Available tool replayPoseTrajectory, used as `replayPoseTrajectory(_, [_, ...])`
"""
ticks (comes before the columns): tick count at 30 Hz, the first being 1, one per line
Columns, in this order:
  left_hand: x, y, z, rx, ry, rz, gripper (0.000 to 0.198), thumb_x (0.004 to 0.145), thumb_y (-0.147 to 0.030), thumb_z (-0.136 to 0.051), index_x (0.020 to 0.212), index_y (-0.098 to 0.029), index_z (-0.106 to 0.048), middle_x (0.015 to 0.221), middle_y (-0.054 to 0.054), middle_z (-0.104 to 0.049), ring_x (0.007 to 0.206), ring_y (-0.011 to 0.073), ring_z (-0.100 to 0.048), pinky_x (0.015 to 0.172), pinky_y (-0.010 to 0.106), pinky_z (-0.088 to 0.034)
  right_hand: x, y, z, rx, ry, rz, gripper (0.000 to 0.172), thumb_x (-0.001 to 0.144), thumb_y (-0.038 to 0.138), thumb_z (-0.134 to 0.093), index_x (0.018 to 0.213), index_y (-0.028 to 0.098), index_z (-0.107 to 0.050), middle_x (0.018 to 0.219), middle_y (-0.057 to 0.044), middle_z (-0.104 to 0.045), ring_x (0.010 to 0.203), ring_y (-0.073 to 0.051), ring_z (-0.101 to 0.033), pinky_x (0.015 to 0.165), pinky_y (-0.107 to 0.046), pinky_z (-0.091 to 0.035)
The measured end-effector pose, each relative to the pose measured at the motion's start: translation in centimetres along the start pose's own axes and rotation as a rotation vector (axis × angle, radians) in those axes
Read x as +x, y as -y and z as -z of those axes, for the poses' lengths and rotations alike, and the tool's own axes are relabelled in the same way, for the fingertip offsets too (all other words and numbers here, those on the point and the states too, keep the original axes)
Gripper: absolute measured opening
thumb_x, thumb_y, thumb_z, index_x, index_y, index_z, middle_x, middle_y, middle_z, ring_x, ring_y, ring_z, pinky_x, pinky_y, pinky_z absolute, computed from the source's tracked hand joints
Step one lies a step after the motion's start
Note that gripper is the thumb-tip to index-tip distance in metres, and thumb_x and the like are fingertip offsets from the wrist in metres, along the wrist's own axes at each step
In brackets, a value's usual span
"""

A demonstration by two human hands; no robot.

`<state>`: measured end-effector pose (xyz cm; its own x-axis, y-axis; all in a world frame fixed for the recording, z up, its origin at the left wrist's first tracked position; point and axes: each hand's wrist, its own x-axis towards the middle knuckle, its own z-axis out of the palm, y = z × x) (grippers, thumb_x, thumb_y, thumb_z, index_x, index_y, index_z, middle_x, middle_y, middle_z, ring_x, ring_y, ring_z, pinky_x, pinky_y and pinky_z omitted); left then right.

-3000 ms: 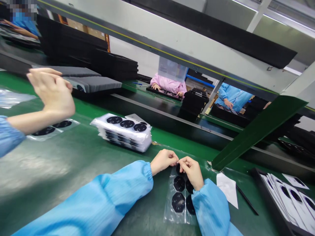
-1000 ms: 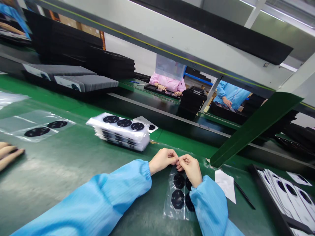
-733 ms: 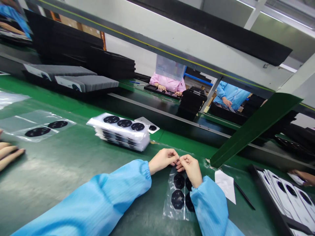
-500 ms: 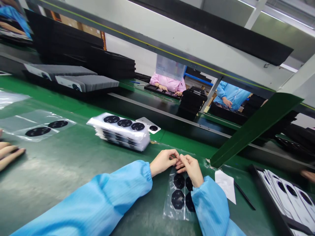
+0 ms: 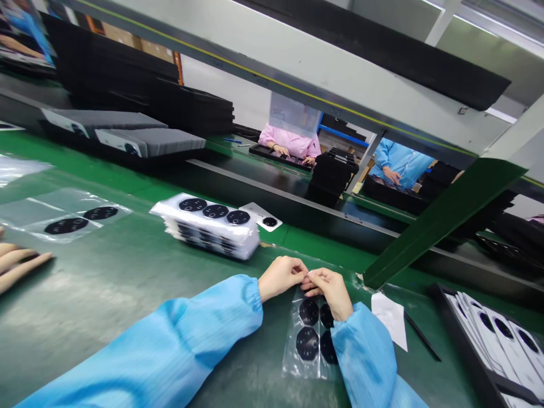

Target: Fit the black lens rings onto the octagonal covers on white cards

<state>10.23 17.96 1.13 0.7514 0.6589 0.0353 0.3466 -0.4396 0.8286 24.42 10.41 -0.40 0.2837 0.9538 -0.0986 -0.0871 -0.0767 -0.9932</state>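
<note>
My left hand [image 5: 284,276] and my right hand [image 5: 334,290] meet over the green bench, their fingertips pinched together. Whatever lies between the fingertips is too small to make out. Beneath the right hand lies a clear plastic sheet [image 5: 289,365] with several round black discs [image 5: 307,343] on it; the right hand and sleeve hide part of it. A stack of clear sheets with black discs [image 5: 212,226] stands beyond my left hand. Behind that stack lies a flat white panel with a black circle [image 5: 272,222].
At right are a white paper [image 5: 389,320], a thin black stick [image 5: 423,338] and a black tray [image 5: 465,354] of white panels. A green post [image 5: 442,226] rises nearby. Another person's hand [image 5: 23,266] rests at left near a clear sheet [image 5: 25,212]. Co-workers sit across the line.
My pinched fingertips have shifted only slightly against each other. The other person's hand at the left edge has moved a little to the right. The sheets stay put.
</note>
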Motion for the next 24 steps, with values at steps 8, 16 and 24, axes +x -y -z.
replayPoseTrajectory(8, [-0.2, -1.2, 0.2, 0.194, 0.006, 0.001, 0.022, 0.089, -0.031, -0.054, 0.101, -0.014, -0.060, 0.100, 0.005, -0.063, 0.085, 0.0176, -0.063, 0.076, 0.037, -0.052, 0.3, -0.3, 0.1, -0.070, 0.022, 0.051, 0.040, 0.060, 0.052, -0.074, 0.067, 0.013, -0.064, 0.056, -0.003, -0.068, 0.050, -0.016, -0.066, 0.046, -0.025, -0.052])
replayPoseTrajectory(16, [-0.1, -1.8, 0.0, 0.351, -0.007, -0.025, 0.022, 0.089, -0.031, -0.054, 0.103, -0.014, -0.059, 0.101, 0.005, -0.063, 0.086, 0.0176, -0.062, 0.076, 0.037, -0.052, 0.1, 0.0, 0.2, -0.154, 0.025, 0.111, 0.031, 0.069, 0.046, -0.069, 0.066, 0.015, -0.062, 0.053, 0.000, -0.065, 0.048, -0.015, -0.064, 0.044, -0.023, -0.051])
replayPoseTrajectory(24, [-0.1, -1.3, 0.6, 0.345, 0.016, -0.070, 0.021, 0.090, -0.030, -0.053, 0.102, -0.014, -0.059, 0.099, 0.005, -0.063, 0.084, 0.0170, -0.062, 0.074, 0.036, -0.053, 0.5, -0.7, 0.4, -0.124, 0.068, 0.078, 0.036, 0.069, 0.051, -0.067, 0.070, 0.015, -0.062, 0.056, -0.002, -0.066, 0.048, -0.016, -0.065, 0.044, -0.023, -0.051])
